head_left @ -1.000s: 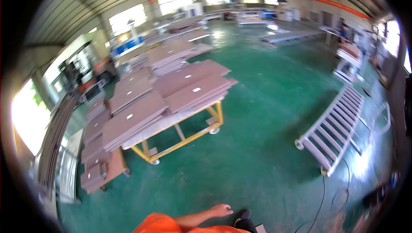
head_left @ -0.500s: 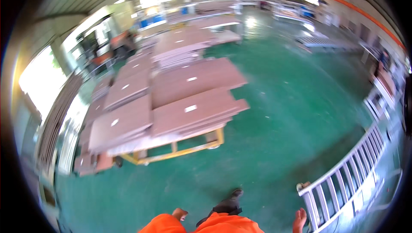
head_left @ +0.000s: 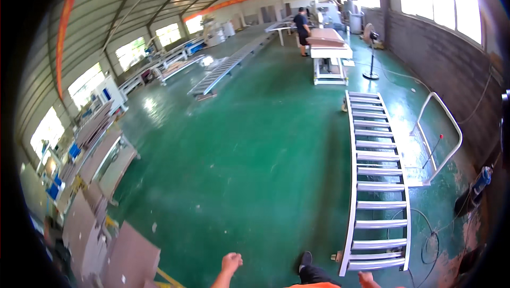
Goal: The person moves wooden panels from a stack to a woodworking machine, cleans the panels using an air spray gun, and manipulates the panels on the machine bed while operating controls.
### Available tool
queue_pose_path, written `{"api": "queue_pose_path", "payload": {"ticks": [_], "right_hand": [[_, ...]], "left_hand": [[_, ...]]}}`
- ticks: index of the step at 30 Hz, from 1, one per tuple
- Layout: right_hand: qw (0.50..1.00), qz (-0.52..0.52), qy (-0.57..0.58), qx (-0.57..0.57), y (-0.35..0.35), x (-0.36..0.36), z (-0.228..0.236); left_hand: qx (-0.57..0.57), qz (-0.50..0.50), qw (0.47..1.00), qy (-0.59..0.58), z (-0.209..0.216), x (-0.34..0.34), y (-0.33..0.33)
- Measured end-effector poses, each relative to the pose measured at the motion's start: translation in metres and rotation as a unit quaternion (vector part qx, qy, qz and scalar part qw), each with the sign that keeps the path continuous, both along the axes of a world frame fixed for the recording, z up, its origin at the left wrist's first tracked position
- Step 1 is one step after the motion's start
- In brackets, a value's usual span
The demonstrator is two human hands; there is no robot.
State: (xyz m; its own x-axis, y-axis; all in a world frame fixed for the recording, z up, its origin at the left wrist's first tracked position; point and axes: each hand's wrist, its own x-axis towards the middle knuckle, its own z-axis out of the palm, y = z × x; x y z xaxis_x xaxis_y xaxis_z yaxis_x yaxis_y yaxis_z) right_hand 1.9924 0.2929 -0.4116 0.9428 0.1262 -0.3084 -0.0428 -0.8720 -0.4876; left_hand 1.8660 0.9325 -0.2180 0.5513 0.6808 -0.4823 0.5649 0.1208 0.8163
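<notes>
My left hand (head_left: 231,262) hangs over the green floor at the bottom of the picture, its fingers loosely curled, with nothing seen in them. At the lower edge, just below the near end of a metal roller conveyor (head_left: 380,202), my right hand (head_left: 366,278) shows only in part. Its fingers are too cut off to tell whether they are curled, and whether it touches the frame is unclear. Rows of silver rollers between two pale rails make up this conveyor, which runs away from me on the right. My dark shoe (head_left: 306,259) stands left of its near end.
A white-framed trolley (head_left: 461,138) and a loose cable (head_left: 436,240) lie right of the conveyor. Beyond it stand a panel-topped table (head_left: 330,53), a person in dark clothes (head_left: 302,29) and a floor fan (head_left: 372,59). Stacked brown panels (head_left: 130,256) are at lower left.
My view has swung to the right: the panel stacks moved from the middle to the lower left, and the roller conveyor now stretches ahead on the right. My left hand shows higher in view.
</notes>
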Motion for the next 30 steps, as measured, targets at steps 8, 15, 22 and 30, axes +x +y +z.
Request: {"api": "queue_pose_path", "payload": {"ticks": [8, 15, 22, 30], "right_hand": [[0.959, -0.049, 0.18, 0.212, 0.295, 0.391, 0.155], [0.988, 0.036, 0.098, 0.11, 0.425, 0.672, 0.093], [0.936, 0.263, 0.233, -0.007, 0.609, 0.839, 0.148], [0.898, 0.369, 0.22, -0.096, 0.868, 1.153, 0.118]], "left_hand": [[-0.177, -0.167, 0.941, 0.236, -0.041, 0.113, 0.02], [-0.155, -0.114, 0.947, 0.257, -0.07, 0.336, 0.17], [-0.088, 0.047, 0.995, -0.026, -0.008, 0.707, 0.37], [-0.003, 0.01, 1.0, -0.025, -0.014, 0.93, 0.548]]}}
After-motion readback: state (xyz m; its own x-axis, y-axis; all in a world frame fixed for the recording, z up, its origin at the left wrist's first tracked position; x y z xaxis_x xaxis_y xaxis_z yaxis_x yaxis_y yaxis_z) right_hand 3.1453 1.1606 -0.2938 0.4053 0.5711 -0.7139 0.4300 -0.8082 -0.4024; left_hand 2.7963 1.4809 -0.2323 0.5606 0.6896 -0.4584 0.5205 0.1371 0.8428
